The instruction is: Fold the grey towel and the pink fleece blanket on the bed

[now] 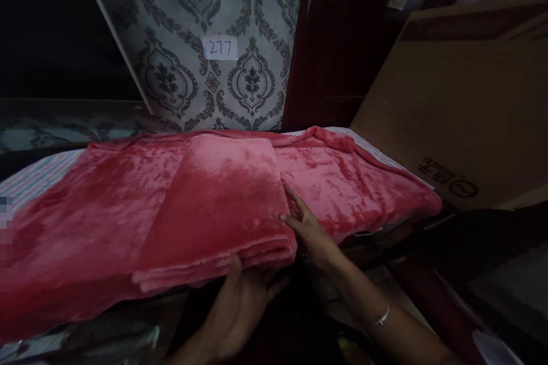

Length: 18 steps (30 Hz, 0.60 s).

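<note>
A plush pinkish-red blanket (222,199), folded into a thick layered rectangle, lies on top of a spread cloth of the same red plush (334,182). At its front edge is my left hand (235,308), thumb against the stacked layers and fingers curling beneath them, partly hidden. My right hand (310,234) holds the right side near the front corner, with its thumb on the top face and its fingers along the side. A thin silvery bracelet (382,316) circles my right wrist.
Striped bedding (47,174) shows under the red cloth. Behind stands a patterned wall (252,11) with a paper label reading 277 (220,47), beside a dark red door (334,40). A large cardboard box (462,102) rises at the right. Dim items lie below the front edge.
</note>
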{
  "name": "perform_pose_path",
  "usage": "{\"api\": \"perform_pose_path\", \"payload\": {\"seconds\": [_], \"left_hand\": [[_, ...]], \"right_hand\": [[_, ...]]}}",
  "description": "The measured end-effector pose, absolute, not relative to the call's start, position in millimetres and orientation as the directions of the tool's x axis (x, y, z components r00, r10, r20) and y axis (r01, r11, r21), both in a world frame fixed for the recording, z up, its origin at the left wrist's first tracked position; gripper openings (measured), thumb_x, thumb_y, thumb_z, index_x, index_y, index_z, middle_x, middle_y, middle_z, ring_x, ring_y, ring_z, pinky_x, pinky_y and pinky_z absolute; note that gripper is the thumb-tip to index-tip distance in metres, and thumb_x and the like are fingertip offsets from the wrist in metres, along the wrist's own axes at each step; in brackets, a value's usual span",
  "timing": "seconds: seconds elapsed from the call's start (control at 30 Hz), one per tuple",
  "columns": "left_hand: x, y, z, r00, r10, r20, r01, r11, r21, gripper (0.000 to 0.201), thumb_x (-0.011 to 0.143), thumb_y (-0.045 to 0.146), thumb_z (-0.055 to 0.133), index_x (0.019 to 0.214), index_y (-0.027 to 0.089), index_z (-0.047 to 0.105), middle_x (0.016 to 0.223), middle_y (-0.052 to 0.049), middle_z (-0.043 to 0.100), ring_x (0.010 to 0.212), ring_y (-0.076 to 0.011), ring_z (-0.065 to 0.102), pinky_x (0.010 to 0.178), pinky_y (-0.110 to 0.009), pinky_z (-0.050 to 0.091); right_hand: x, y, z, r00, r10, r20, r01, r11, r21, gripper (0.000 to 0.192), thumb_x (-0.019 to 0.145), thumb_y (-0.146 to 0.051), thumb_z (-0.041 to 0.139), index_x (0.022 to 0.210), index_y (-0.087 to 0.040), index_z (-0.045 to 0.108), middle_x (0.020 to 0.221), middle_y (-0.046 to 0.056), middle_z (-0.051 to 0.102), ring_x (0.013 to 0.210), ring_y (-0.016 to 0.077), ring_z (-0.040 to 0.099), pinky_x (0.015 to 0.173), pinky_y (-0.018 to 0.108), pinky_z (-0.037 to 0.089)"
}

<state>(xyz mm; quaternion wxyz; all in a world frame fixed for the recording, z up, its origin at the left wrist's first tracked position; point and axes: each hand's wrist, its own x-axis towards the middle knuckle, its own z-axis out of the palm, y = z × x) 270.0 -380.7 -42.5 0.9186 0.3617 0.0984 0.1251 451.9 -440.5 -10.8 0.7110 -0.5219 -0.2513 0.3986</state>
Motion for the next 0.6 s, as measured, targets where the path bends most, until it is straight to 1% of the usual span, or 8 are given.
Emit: {"api": "perform_pose_path", "payload": {"seconds": [0.07,0.13,0.2,0.3,0.37,0.47,0.53,0.6], "left_hand": [[268.7,-383.4,-28.4,0.924,0.373,-0.083,-0.214,0.684,0.697,0.085,0.085,0.086,0.030,0.132,0.024,0.065,0.146,-0.015,0.056,0.138,-0.0349,0.049,0.112,-0.061,0.040],[268.0,-384.1,-18.9,0.897,0.425,-0.122,-0.229,0.683,0.693,0.079,0.086,0.083,0.035,0.129,0.024,0.067,0.142,-0.015,0.060,0.133,-0.0342,0.054,0.109,-0.059,0.044],[269.4,-383.9,-13.7,0.851,0.482,-0.210,-0.235,0.707,0.667,0.065,0.089,0.073,0.046,0.124,0.023,0.069,0.138,-0.014,0.063,0.129,-0.0328,0.058,0.107,-0.057,0.048],[274.1,-383.6,-12.2,0.759,0.546,-0.353,-0.271,0.760,0.591,0.040,0.090,0.049,0.059,0.115,0.021,0.072,0.129,-0.012,0.069,0.121,-0.0302,0.064,0.104,-0.052,0.053],[275.8,-383.2,-13.0,0.705,0.573,-0.419,-0.296,0.773,0.561,0.030,0.087,0.033,0.062,0.111,0.019,0.071,0.121,-0.010,0.072,0.115,-0.0281,0.067,0.101,-0.049,0.056],[270.6,-379.3,-11.5,0.611,0.644,-0.460,-0.312,0.731,0.607,0.030,0.081,0.019,0.066,0.111,0.017,0.069,0.109,-0.008,0.075,0.106,-0.0249,0.071,0.096,-0.043,0.059],[259.7,-372.9,-6.9,0.519,0.711,-0.475,-0.314,0.675,0.667,0.032,0.077,0.014,0.069,0.109,0.018,0.069,0.102,-0.006,0.076,0.099,-0.0232,0.072,0.090,-0.039,0.062],[242.3,-364.2,0.4,0.438,0.804,-0.402,-0.311,0.555,0.771,0.032,0.075,0.012,0.069,0.106,0.019,0.069,0.092,-0.004,0.075,0.090,-0.0223,0.073,0.084,-0.037,0.063]], "right_hand": [[444.9,-441.5,-11.3,0.580,0.814,-0.026,-0.268,0.160,-0.950,0.100,0.070,-0.047,0.086,0.155,-0.032,0.034,0.143,0.008,0.058,0.133,0.0306,0.053,0.109,0.050,0.047],[438.6,-441.5,-14.7,0.602,0.798,0.010,-0.228,0.184,-0.956,0.099,0.071,-0.047,0.086,0.155,-0.033,0.034,0.151,0.007,0.050,0.138,0.0294,0.048,0.113,0.049,0.044],[434.0,-441.1,-18.9,0.603,0.797,0.038,-0.209,0.204,-0.956,0.100,0.071,-0.047,0.086,0.155,-0.034,0.034,0.154,0.007,0.047,0.139,0.0290,0.047,0.114,0.048,0.043],[432.6,-441.8,-23.2,0.569,0.821,0.030,-0.244,0.203,-0.948,0.109,0.068,-0.047,0.088,0.157,-0.032,0.028,0.145,0.010,0.055,0.134,0.0301,0.053,0.110,0.048,0.047],[437.0,-442.3,-24.6,0.529,0.847,-0.050,-0.321,0.145,-0.936,0.117,0.065,-0.044,0.089,0.159,-0.029,0.021,0.132,0.010,0.065,0.123,0.0309,0.061,0.103,0.048,0.051],[452.3,-436.6,-25.8,0.460,0.865,-0.201,-0.463,0.041,-0.885,0.123,0.067,-0.044,0.087,0.160,-0.029,0.009,0.108,0.006,0.073,0.092,0.0284,0.073,0.088,0.048,0.057],[466.2,-424.7,-25.3,0.432,0.874,-0.222,-0.515,0.037,-0.857,0.114,0.069,-0.047,0.084,0.158,-0.031,0.014,0.104,0.004,0.074,0.077,0.0247,0.073,0.079,0.045,0.058],[481.0,-406.1,-22.9,0.418,0.886,-0.200,-0.530,0.058,-0.846,0.095,0.072,-0.053,0.079,0.150,-0.031,0.030,0.104,0.005,0.074,0.074,0.0233,0.072,0.075,0.043,0.058]]}}
